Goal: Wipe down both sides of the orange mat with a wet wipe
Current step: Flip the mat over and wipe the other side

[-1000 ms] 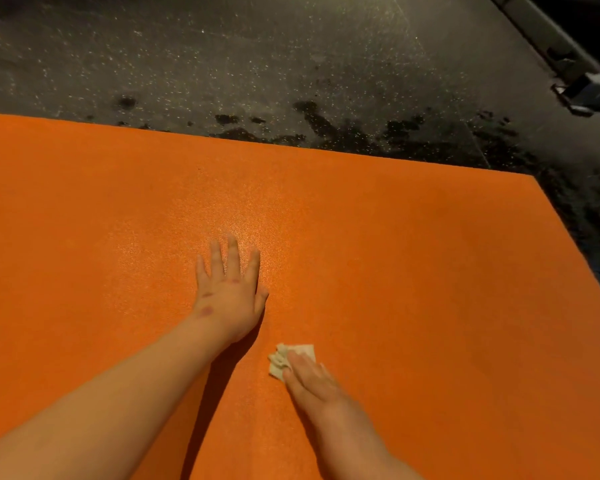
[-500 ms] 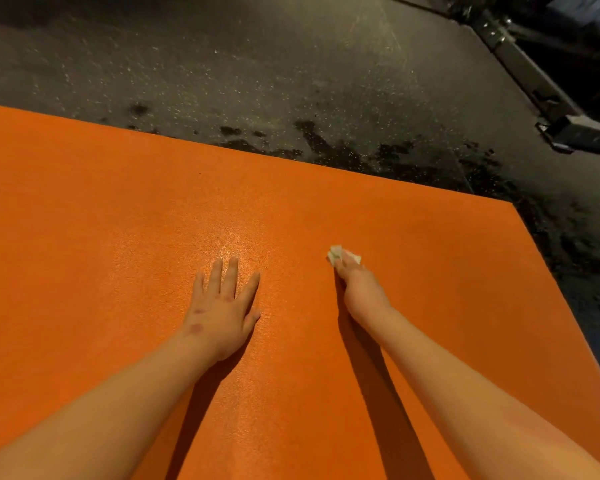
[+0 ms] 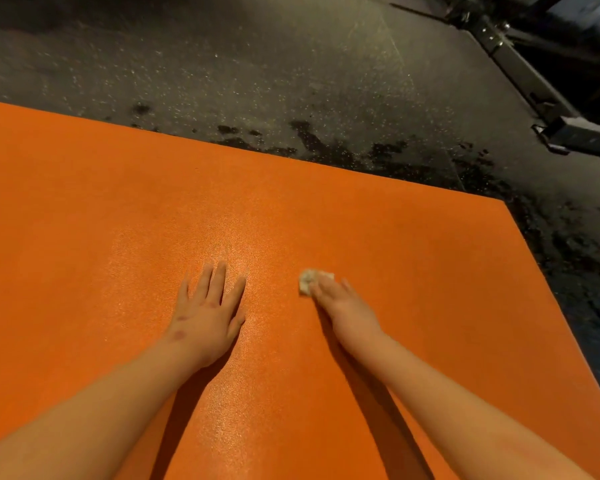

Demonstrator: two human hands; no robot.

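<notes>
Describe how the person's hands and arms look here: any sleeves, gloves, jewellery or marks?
Both forearms are bare up to the frame edge, with no sleeves in view. Neither the left hand nor the right hand wears a glove, and no ring, watch or bracelet shows. The back of the left hand carries a few small reddish marks near the knuckles and wrist. The right hand shows no marks that can be made out.
</notes>
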